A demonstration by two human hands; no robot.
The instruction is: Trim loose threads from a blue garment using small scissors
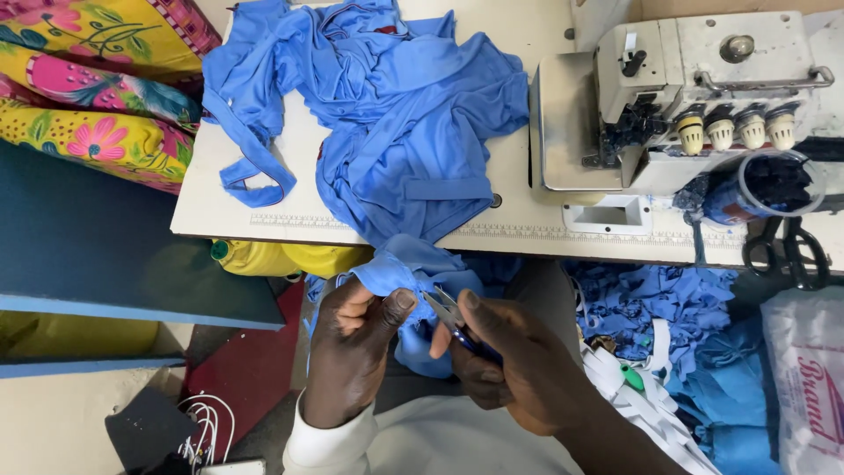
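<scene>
My left hand (352, 352) pinches a fold of blue fabric (400, 273) that hangs off the front edge of the white sewing table (211, 211). My right hand (514, 365) holds a small pair of thread snips (450, 315), their blades pointing at the fabric right beside my left thumb. The rest of the blue garment (396, 114) lies bunched on the table top behind my hands.
An overlock sewing machine (686, 97) stands at the table's right. Black scissors (785, 251) hang at the right front edge. Blue fabric scraps (659, 303) and a plastic bag (809, 378) lie below right. Colourful floral cloth (97, 88) sits at the far left.
</scene>
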